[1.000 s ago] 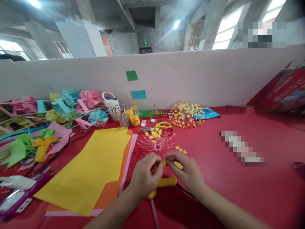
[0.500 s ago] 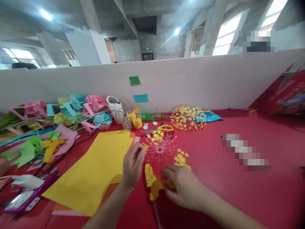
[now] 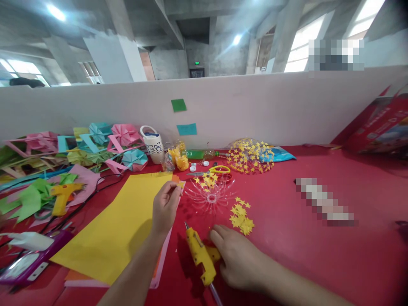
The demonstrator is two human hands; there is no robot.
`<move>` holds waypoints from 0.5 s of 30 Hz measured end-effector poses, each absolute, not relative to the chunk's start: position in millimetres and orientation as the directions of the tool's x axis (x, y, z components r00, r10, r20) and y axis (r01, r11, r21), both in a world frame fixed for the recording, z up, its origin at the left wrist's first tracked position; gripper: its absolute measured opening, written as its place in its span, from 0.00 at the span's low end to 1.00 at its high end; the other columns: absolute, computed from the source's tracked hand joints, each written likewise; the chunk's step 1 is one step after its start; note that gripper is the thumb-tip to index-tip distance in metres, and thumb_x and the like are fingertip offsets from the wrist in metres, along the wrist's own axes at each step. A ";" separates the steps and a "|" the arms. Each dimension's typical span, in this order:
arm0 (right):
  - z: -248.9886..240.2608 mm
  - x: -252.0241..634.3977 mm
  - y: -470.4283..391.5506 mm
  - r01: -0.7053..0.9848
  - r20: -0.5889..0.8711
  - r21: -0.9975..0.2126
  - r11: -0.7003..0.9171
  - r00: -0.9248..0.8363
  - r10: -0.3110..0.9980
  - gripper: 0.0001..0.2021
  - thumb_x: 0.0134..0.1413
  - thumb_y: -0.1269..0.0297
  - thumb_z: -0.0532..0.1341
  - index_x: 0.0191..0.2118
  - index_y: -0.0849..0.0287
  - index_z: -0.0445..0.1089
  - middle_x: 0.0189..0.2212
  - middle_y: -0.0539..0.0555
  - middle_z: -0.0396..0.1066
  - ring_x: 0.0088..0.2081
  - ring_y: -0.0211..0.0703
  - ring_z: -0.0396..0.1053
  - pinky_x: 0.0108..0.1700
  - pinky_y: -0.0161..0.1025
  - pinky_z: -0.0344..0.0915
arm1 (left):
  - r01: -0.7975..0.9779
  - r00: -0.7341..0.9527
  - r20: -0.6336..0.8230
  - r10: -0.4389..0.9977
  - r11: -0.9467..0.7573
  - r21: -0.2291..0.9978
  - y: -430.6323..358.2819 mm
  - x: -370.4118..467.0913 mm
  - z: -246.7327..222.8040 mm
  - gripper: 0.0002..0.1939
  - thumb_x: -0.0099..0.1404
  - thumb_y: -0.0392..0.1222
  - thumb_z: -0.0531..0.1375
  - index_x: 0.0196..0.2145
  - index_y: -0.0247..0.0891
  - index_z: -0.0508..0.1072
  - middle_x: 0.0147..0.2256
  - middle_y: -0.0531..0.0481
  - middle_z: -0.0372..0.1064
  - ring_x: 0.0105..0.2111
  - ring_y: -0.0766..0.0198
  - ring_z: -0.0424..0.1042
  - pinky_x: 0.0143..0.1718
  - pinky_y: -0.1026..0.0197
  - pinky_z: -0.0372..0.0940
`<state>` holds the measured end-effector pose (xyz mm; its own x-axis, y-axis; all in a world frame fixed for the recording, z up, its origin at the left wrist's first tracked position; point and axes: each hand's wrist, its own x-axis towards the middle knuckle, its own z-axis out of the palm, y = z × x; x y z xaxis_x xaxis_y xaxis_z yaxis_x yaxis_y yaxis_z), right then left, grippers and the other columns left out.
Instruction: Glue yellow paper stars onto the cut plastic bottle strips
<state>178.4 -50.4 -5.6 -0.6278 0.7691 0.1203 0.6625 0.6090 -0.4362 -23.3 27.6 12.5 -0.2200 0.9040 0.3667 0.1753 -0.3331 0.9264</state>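
My left hand [image 3: 165, 206] is closed in a pinch on a small yellow paper star [image 3: 181, 184], above the right edge of the yellow paper sheets [image 3: 127, 221]. Wrapped round the handle of a yellow glue gun [image 3: 200, 253] is my right hand [image 3: 237, 255]. The nozzle points up and left, and a clear glue stick [image 3: 216, 294] sticks out of the gun's back. Between and beyond my hands lies a clear plastic piece cut into thin curled strips [image 3: 211, 198], with several yellow stars at its far side. A pile of yellow stars [image 3: 242, 219] lies beyond my right hand.
Yellow-handled scissors [image 3: 219, 169], a green plastic bottle [image 3: 196, 154] and a star-covered clear piece [image 3: 250, 155] lie toward the white partition [image 3: 255, 106]. At left are folded paper flowers [image 3: 124, 135], another glue gun [image 3: 63, 197] and a purple power strip [image 3: 38, 259] with cables.
My left hand has moved left and slightly up with the star, away from the strips. The glue gun has turned in my right hand, its nozzle swinging left and its body moving nearer to me.
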 end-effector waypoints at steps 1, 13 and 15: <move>-0.9 180.8 -49.3 0.633 0.154 -0.499 0.592 -0.608 0.779 0.15 0.37 0.74 0.57 0.37 0.58 0.63 0.35 0.54 0.67 0.33 0.43 0.64 0.32 0.37 0.60 | 0.173 -0.231 0.360 0.904 -0.326 0.930 28.2 -24.1 13.0 0.08 0.61 0.45 0.58 0.30 0.38 0.67 0.22 0.57 0.62 0.17 0.73 0.55 0.18 0.68 0.53; -13.0 204.6 -32.6 0.314 0.303 -0.884 0.347 -0.181 0.936 0.09 0.53 0.56 0.59 0.39 0.51 0.70 0.31 0.54 0.72 0.33 0.47 0.70 0.32 0.42 0.69 | 0.374 0.072 0.441 0.895 -0.434 0.820 9.9 -0.9 9.6 0.07 0.63 0.40 0.56 0.27 0.38 0.68 0.27 0.54 0.63 0.29 0.67 0.63 0.33 0.66 0.59; -18.9 204.5 -34.6 0.329 0.298 -0.883 0.335 -0.161 0.941 0.10 0.53 0.55 0.59 0.40 0.51 0.71 0.30 0.54 0.73 0.35 0.49 0.71 0.33 0.44 0.70 | 0.372 0.094 0.445 0.891 -0.446 0.814 7.6 1.4 9.8 0.07 0.63 0.39 0.55 0.27 0.38 0.67 0.27 0.54 0.62 0.29 0.67 0.63 0.33 0.66 0.59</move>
